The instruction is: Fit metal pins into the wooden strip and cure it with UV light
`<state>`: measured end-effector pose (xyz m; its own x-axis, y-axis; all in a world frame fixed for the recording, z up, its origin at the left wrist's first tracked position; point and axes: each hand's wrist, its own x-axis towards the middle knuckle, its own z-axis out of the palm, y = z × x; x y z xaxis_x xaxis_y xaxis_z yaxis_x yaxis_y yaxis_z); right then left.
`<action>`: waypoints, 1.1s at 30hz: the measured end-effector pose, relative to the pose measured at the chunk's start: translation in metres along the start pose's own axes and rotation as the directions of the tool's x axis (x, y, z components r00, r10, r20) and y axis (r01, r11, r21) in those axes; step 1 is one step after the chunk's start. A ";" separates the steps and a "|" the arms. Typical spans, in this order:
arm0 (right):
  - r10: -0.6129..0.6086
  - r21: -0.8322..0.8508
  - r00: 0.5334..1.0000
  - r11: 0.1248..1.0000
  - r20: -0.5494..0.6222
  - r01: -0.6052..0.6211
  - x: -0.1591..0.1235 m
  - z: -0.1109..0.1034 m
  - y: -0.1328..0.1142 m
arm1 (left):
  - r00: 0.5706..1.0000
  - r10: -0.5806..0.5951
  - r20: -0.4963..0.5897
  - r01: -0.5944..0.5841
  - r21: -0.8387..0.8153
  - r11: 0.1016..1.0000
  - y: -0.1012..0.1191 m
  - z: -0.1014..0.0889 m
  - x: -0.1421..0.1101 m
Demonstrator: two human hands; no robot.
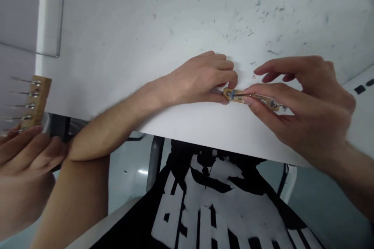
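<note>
A small wooden strip (237,95) with metal screws and washers lies on the white table (131,27) near its front edge. My left hand (201,79) is closed in a pinch on the strip's left end, knuckles curled on the tabletop. My right hand (306,101) comes from the right; its thumb and forefinger pinch the strip's middle and right part, and the other fingers are stretched out above it.
At the far left another person's hand (26,151) holds a wooden block (36,101) with several metal pins sticking out. A wire frame (59,23) stands at the table's top left corner. My black printed shirt (210,202) and a chair show below the table edge.
</note>
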<state>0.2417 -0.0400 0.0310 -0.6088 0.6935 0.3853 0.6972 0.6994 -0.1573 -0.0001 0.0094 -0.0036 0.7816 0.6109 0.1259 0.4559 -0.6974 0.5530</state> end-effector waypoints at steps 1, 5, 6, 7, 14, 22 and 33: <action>0.001 -0.006 1.000 1.000 -0.004 -0.001 0.000 0.000 0.000 | 1.000 -0.002 0.000 0.002 -0.006 1.000 0.000 0.000 0.000; 0.025 -0.011 1.000 1.000 -0.007 -0.025 0.000 0.001 0.000 | 1.000 -0.004 -0.007 0.004 -0.017 1.000 0.000 -0.001 -0.002; 0.032 -0.003 0.999 0.999 -0.007 -0.032 0.000 0.001 0.000 | 1.000 -0.005 -0.007 0.005 -0.013 1.000 0.000 -0.001 -0.002; 0.036 0.001 0.999 0.999 -0.008 -0.036 0.001 0.001 -0.001 | 1.000 -0.005 -0.005 0.005 -0.007 1.000 0.000 -0.002 -0.002; 0.026 0.010 1.000 1.000 -0.012 -0.026 0.002 0.002 -0.002 | 1.000 -0.021 -0.004 0.021 0.047 0.999 0.004 -0.001 -0.002; 0.071 0.056 0.997 0.996 -0.021 -0.069 -0.002 -0.007 -0.004 | 0.994 -0.102 -0.039 0.108 0.227 0.968 0.031 0.002 -0.022; 0.003 0.141 1.000 0.990 -0.002 -0.003 -0.014 -0.005 -0.022 | 0.872 -0.300 -0.388 0.369 0.116 0.922 0.079 0.045 -0.056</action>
<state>0.2370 -0.0662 0.0332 -0.6056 0.6956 0.3866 0.6387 0.7146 -0.2853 0.0116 -0.0967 -0.0043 0.3796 0.8869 0.2632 0.7579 -0.4613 0.4613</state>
